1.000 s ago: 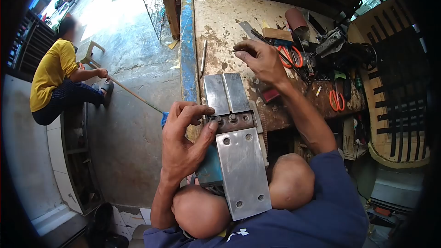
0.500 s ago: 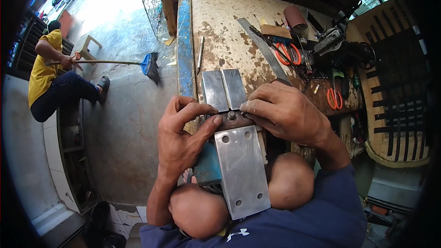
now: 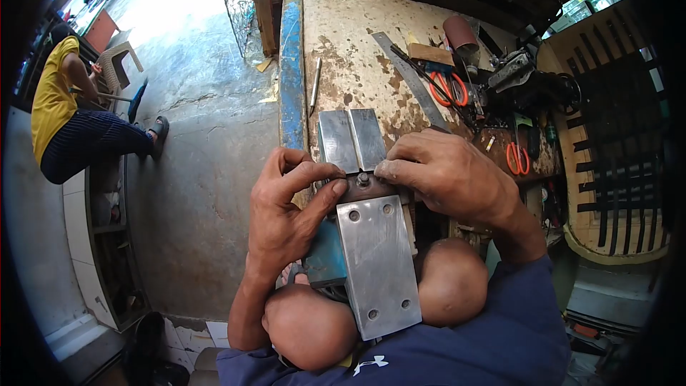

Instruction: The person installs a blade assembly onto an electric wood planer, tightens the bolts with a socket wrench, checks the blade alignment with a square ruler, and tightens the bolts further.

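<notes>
My left hand (image 3: 289,200) is closed, thumb and forefinger brought together at the left end of a dark metal bar (image 3: 357,189) with a bolt (image 3: 363,179) at its middle. At the bar's right end, my right hand (image 3: 450,171) is closed too, fingertips pinched. Whatever lies between the fingers of either hand is hidden or too small to name. Just beyond the bar lie two bright metal blocks (image 3: 336,139) side by side with a narrow gap. On the near side, a flat steel plate (image 3: 379,264) with recessed holes at its corners extends between my knees.
On the worn workbench (image 3: 343,36) are a steel ruler (image 3: 407,71), a pen-like tool (image 3: 315,84), orange-handled scissors (image 3: 449,89) and a sandpaper roll (image 3: 460,31). A strapped wooden frame (image 3: 618,150) stands at right. At left, a person in yellow (image 3: 61,100) holds a broom (image 3: 136,101).
My hands stay almost in place at the bar; the right fingers have shifted slightly. The person at left has drawn the broom back toward themselves.
</notes>
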### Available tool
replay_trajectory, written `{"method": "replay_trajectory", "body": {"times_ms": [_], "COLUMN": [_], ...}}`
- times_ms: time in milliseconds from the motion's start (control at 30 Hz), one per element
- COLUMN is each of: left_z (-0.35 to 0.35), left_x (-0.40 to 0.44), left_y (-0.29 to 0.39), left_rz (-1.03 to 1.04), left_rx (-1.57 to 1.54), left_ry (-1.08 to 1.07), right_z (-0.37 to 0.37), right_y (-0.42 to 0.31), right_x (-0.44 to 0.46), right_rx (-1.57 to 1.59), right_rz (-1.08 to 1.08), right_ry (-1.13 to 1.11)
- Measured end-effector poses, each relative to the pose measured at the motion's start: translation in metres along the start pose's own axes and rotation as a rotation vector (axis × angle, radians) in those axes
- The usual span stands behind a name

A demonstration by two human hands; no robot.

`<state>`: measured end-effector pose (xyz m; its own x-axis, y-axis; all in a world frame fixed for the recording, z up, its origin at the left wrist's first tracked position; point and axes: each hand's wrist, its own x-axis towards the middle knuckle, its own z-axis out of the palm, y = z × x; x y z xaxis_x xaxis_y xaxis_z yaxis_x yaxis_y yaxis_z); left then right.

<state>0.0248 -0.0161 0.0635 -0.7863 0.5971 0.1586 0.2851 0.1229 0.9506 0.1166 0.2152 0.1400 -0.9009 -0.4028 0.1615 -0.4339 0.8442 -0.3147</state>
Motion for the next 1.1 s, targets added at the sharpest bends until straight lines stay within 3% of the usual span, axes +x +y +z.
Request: {"method": "replay_trajectory", "body": {"times_ms": [300,600,900,1100], "left_z": [0.001,0.000,0.001,-0.003], "left_x": [0.002,0.000,0.000,0.000], "left_y": [0.000,0.000,0.002,-0.001], "left_rz": [0.023,0.065,0.059,0.149], "left_rx": [0.032,0.056,0.053,0.103], "left_ry": [-0.004,0.004,-0.012,-0.020], "right_z": [0.003,0.014,0.014,0.013], "right_y": [-0.025,-0.005,-0.023,-0.017], "right_x": [0.008,-0.006,-0.001,-0.006], "right_rx": [-0.301,-0.164,-0.324,-0.195], "right_rz": [0.084,-0.023,0.112,0.030], "right_ry": [-0.090,0.092,-0.030,0.048]}}
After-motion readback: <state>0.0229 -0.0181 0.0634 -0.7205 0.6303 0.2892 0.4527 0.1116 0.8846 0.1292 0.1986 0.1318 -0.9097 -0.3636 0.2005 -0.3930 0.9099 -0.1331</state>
